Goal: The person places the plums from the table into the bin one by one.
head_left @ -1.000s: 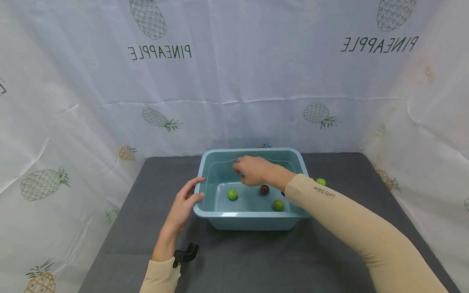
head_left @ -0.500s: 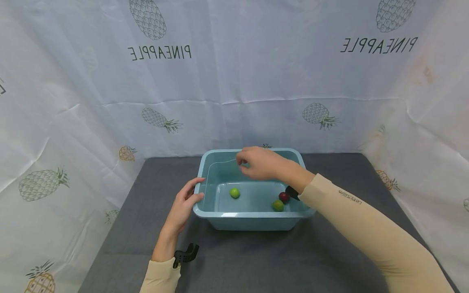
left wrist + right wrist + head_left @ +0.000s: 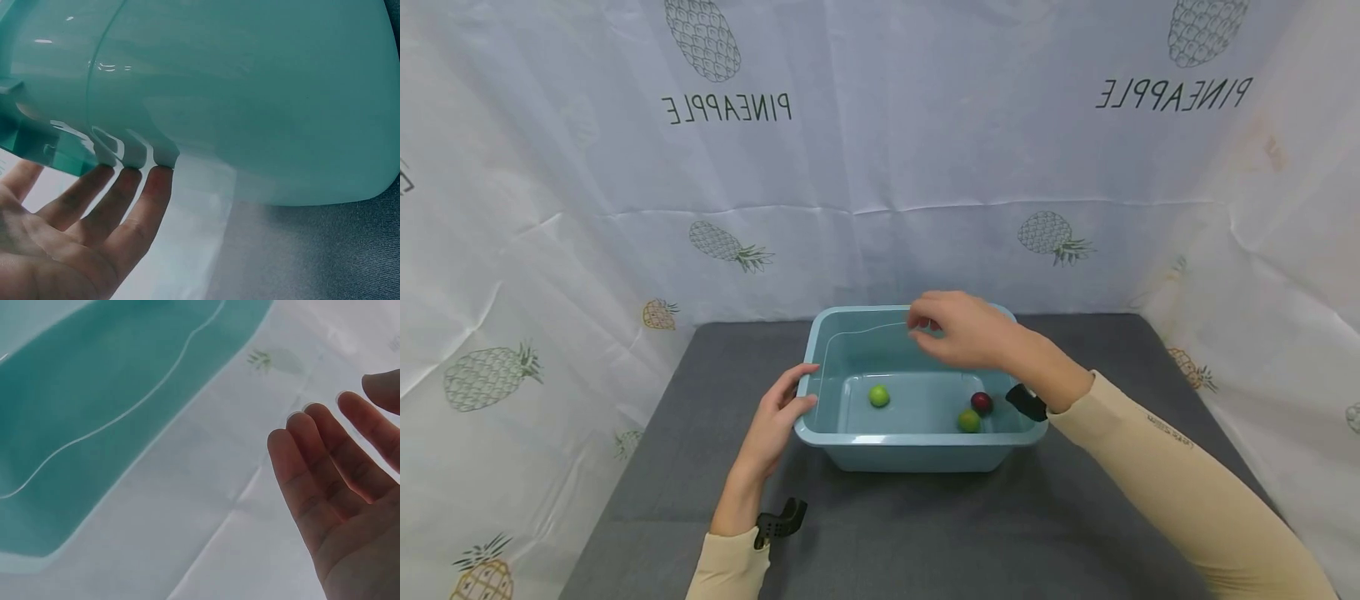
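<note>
Left hand (image 3: 775,421) has the rim of the blue basin (image 3: 917,457): thumb and index finger lap over the edge, the other fingers press the outer wall from outside. In the head view those fingers are mostly hidden by my own hand and the rim; the left wrist view shows their tips touching the wall, but I can't see the thumb there, and the palm is cut off at the bottom edge.

Right hand (image 3: 966,329) hangs over the basin's far side, fingers loosely bent, nothing gripped. Three fingers lie close together; index and thumb stand a little apart from them. Right wrist view cuts off part of the thumb and the palm. In the head view the hand hides part of the far rim, so I can't tell if it touches there.

Fruits are on the basin floor, all below my right fingers. Bright green fruit (image 3: 878,396) sits left of those fingertips and nearer me. Dark red fruit (image 3: 982,403) and dull green fruit (image 3: 969,420) lie right of them, also nearer me, just beside each other; can't tell if they touch. Black wrist mount (image 3: 1026,403), behind the right fingers, covers some of the basin's right side.
</note>
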`<act>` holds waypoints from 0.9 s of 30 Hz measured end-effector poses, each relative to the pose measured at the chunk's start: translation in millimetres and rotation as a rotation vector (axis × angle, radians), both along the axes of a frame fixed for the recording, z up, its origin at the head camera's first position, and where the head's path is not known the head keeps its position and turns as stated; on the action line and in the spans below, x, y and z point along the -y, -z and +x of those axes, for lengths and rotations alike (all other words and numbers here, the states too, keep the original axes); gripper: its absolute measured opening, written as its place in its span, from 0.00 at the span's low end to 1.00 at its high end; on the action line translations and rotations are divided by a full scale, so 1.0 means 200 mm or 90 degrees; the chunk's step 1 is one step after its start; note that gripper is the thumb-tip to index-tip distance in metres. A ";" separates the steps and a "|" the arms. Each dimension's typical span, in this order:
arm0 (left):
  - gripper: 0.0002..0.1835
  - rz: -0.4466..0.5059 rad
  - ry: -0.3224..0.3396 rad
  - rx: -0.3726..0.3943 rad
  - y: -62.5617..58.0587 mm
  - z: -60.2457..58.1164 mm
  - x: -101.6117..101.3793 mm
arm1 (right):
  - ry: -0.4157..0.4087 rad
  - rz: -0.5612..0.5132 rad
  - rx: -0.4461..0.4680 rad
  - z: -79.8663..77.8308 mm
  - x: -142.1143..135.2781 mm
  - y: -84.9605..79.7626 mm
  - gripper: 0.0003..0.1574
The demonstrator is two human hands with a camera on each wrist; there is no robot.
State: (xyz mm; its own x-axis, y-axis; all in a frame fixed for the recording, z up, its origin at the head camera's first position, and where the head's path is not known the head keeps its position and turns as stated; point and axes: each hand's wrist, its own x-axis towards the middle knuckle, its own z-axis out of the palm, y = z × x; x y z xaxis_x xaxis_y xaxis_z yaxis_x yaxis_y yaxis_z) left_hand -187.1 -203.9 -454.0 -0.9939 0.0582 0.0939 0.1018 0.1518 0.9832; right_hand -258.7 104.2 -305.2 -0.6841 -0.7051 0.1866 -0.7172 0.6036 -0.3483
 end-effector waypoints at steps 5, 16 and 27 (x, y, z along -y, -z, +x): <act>0.24 0.000 -0.002 -0.002 0.00 0.00 0.00 | 0.019 -0.031 0.005 0.02 -0.08 -0.01 0.08; 0.23 -0.004 -0.006 0.001 0.00 0.00 0.00 | 0.053 -0.122 -0.009 0.03 -0.28 0.04 0.07; 0.24 -0.001 -0.008 0.004 -0.01 0.01 -0.01 | 0.099 -0.170 -0.039 0.08 -0.43 0.12 0.06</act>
State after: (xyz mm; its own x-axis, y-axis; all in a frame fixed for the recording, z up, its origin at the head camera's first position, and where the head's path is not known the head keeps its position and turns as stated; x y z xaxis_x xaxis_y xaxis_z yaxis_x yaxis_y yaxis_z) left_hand -185.3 -202.2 -451.4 -0.9951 0.0463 0.0868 0.0930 0.1550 0.9835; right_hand -243.4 189.3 -329.8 -0.7620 -0.5127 0.3957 -0.6476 0.6007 -0.4688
